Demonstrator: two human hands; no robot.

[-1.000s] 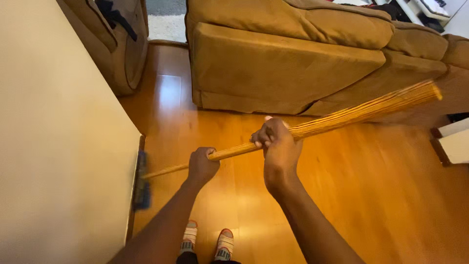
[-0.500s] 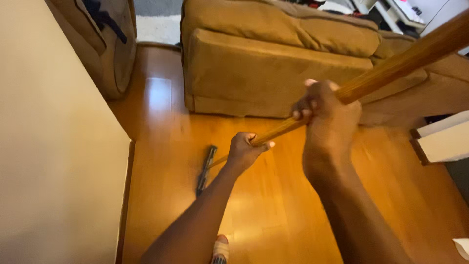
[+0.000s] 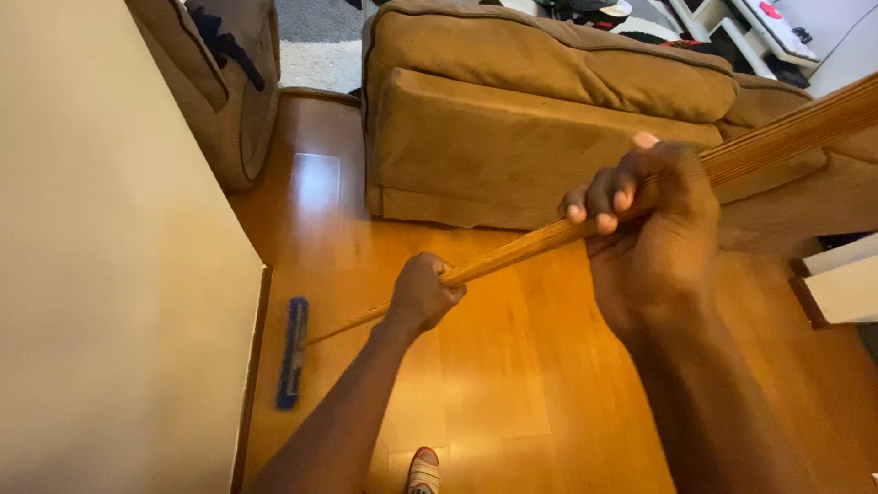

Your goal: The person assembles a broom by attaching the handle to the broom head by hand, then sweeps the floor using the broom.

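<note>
Fingers of both my hands are clamped around the wooden broom handle. My right hand grips it high up, close to my face, knuckles curled over the top and fingertips showing pale nails underneath. My left hand holds it lower down, fist wrapped tight, arm stretched out toward the floor. From there the handle slants down and to the left, thinning to where it meets the blue broom head. That head lies flat on the glossy wooden floor, just beside the baseboard of the pale wall on my left. Beyond my hands sits a brown sofa, its end facing me, and a second brown armchair stands near the wall, well apart from the broom. One striped shoe of mine shows at the bottom edge.
</note>
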